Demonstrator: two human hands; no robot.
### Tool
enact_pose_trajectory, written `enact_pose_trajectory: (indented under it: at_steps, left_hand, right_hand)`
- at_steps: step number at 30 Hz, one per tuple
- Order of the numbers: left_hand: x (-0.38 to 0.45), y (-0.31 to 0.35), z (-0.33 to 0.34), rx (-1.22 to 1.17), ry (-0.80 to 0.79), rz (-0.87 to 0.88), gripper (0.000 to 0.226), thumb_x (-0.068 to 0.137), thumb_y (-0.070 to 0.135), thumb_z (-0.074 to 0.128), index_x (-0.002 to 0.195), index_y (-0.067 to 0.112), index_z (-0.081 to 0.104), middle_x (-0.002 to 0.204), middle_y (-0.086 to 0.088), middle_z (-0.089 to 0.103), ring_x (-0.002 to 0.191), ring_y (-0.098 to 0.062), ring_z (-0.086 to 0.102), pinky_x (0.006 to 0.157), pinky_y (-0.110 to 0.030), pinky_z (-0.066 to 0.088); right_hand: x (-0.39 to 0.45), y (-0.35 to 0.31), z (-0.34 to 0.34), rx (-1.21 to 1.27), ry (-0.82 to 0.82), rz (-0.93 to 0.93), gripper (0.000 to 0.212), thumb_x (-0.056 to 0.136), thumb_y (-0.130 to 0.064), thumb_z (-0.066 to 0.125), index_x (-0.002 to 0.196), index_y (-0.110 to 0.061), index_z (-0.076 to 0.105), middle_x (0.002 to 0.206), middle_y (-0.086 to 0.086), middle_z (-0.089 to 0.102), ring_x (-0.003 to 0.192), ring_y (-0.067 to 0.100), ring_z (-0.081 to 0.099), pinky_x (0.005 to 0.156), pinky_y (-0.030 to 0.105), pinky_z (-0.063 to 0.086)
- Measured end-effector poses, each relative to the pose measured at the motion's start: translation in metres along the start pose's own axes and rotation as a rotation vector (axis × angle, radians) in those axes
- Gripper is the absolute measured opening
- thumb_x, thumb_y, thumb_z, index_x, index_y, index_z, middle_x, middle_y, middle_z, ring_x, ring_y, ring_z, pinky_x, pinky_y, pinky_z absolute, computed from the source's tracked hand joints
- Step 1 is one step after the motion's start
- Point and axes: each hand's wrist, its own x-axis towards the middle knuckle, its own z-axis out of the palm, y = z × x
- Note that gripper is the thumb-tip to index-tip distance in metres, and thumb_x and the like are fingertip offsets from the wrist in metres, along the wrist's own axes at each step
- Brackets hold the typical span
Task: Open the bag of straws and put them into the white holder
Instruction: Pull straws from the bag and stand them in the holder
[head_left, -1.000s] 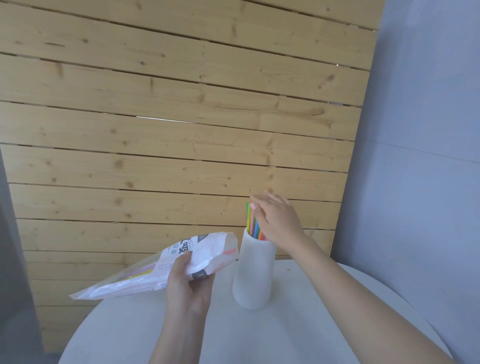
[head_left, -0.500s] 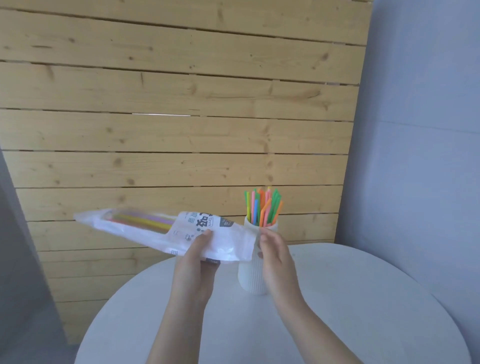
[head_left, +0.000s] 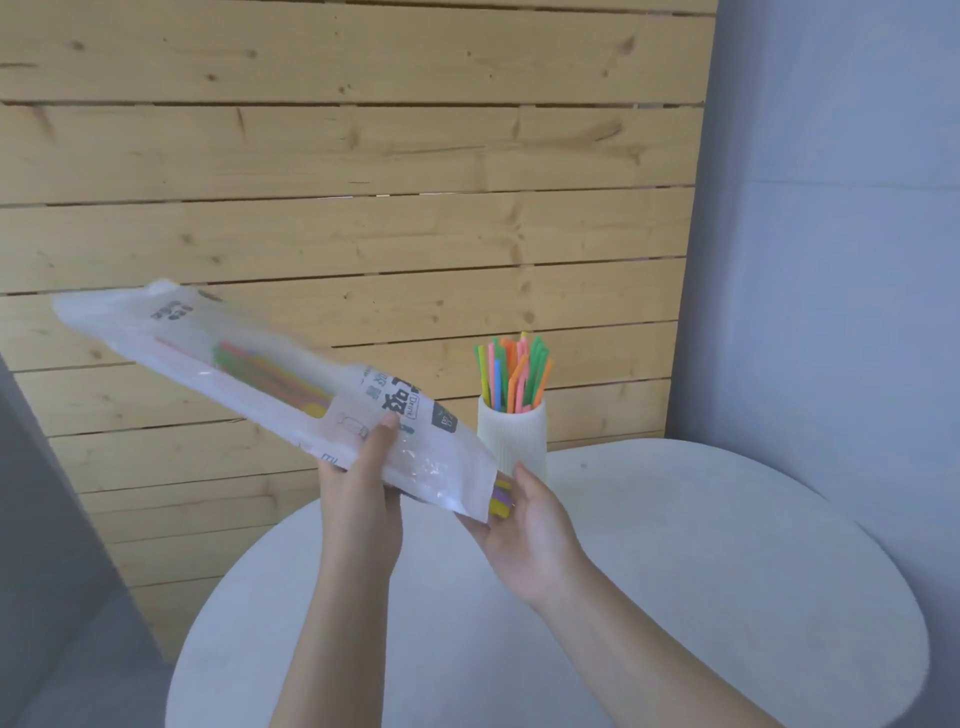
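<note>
A long translucent straw bag (head_left: 249, 374) with printed labels is tilted, its closed end up at the left and its open mouth down at the right. My left hand (head_left: 363, 488) grips the bag near its lower end, thumb on top. Several coloured straws (head_left: 501, 499) slide out of the mouth onto the palm of my right hand (head_left: 524, 525), which is cupped palm-up under the opening. More straws show inside the bag. The white ribbed holder (head_left: 514, 431) stands on the table behind, with several coloured straws (head_left: 514, 374) upright in it.
A round white table (head_left: 675, 597) lies below my hands, its edge curving at the left and right. A wooden slat wall (head_left: 363, 182) stands behind it and a grey wall (head_left: 831, 234) at the right.
My left hand has raised the bag's closed end so the mouth tips down. My right hand has moved from the holder to under the mouth, and straws have begun sliding out.
</note>
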Motion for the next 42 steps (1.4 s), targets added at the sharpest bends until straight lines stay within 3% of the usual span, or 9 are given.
enact_pose_trajectory:
  at_steps: [6,11,14,18,23,28,31,34,42]
  left_hand:
    - [-0.001,-0.015,0.002,-0.096,0.163,-0.007,0.046,0.092,0.012,0.055,0.137,0.019,0.048,0.125,-0.002,0.064,0.113,-0.019,0.063,0.076,-0.029,0.054]
    - [-0.004,-0.025,0.005,-0.181,0.216,-0.086,0.042,0.092,0.015,0.054,0.134,0.015,0.052,0.108,0.001,0.066,0.089,-0.015,0.067,0.056,-0.026,0.052]
    - [-0.001,-0.027,0.004,-0.242,0.242,-0.112,0.033,0.091,0.013,0.053,0.124,0.018,0.058,0.096,0.006,0.072,0.083,-0.011,0.071,0.059,-0.026,0.055]
    - [-0.001,-0.027,0.0,-0.29,0.287,-0.169,0.032,0.092,0.009,0.05,0.122,0.014,0.058,0.109,-0.001,0.068,0.1,-0.019,0.067,0.085,-0.039,0.055]
    - [-0.004,-0.029,0.004,-0.309,0.344,-0.225,0.015,0.095,0.006,0.048,0.105,0.008,0.059,0.092,-0.003,0.069,0.071,-0.014,0.072,0.049,-0.03,0.055]
    - [-0.007,-0.027,0.012,-0.308,0.303,-0.216,0.034,0.095,0.007,0.047,0.128,0.006,0.053,0.107,-0.005,0.066,0.085,-0.016,0.069,0.061,-0.033,0.057]
    - [-0.01,-0.028,0.015,-0.329,0.284,-0.232,0.024,0.095,0.007,0.045,0.116,0.007,0.057,0.099,-0.005,0.068,0.076,-0.015,0.071,0.055,-0.03,0.056]
    - [-0.01,-0.027,0.014,-0.363,0.28,-0.24,0.017,0.094,0.007,0.045,0.104,0.007,0.059,0.092,-0.005,0.069,0.071,-0.015,0.072,0.055,-0.03,0.056]
    - [-0.008,-0.025,0.013,-0.429,0.284,-0.246,0.016,0.094,0.007,0.042,0.093,0.006,0.059,0.081,-0.006,0.072,0.072,-0.018,0.072,0.058,-0.03,0.057]
  right_hand:
    - [0.004,-0.007,-0.001,0.077,0.034,-0.137,0.025,0.097,-0.024,0.047,0.099,-0.004,0.061,0.08,0.008,0.069,0.078,0.019,0.067,0.071,0.028,0.054]
    - [0.002,-0.008,0.0,-0.206,0.067,-0.367,0.02,0.099,-0.009,0.041,0.106,-0.003,0.059,0.101,0.01,0.063,0.089,0.02,0.061,0.086,0.03,0.05]
    - [-0.001,-0.014,0.002,-0.215,0.069,-0.44,0.021,0.099,-0.005,0.039,0.101,-0.003,0.059,0.102,0.012,0.064,0.092,0.023,0.062,0.089,0.037,0.05]
    - [0.0,-0.027,0.001,-0.075,0.033,-0.46,0.019,0.098,-0.002,0.039,0.107,0.0,0.056,0.106,0.013,0.064,0.095,0.018,0.065,0.095,0.04,0.048]
    - [-0.001,-0.025,0.004,0.026,-0.024,-0.426,0.037,0.089,-0.014,0.056,0.123,0.001,0.051,0.107,0.009,0.063,0.091,0.013,0.067,0.071,0.024,0.057]
    - [0.0,-0.019,0.009,-0.03,-0.024,-0.355,0.059,0.083,-0.027,0.061,0.132,0.003,0.047,0.107,0.01,0.059,0.103,0.023,0.055,0.089,0.032,0.046]
    - [0.005,-0.02,0.01,-0.072,-0.003,-0.341,0.037,0.091,-0.028,0.055,0.117,-0.001,0.059,0.11,0.01,0.059,0.103,0.024,0.054,0.093,0.035,0.041]
    - [0.003,-0.027,0.012,-0.11,-0.007,-0.405,0.031,0.096,-0.027,0.047,0.1,-0.004,0.066,0.102,0.006,0.068,0.092,0.011,0.066,0.079,0.023,0.051]
    - [-0.009,-0.056,0.028,-0.146,-0.078,-0.504,0.036,0.098,-0.029,0.041,0.109,-0.004,0.064,0.117,0.008,0.066,0.114,0.013,0.059,0.079,0.02,0.052]
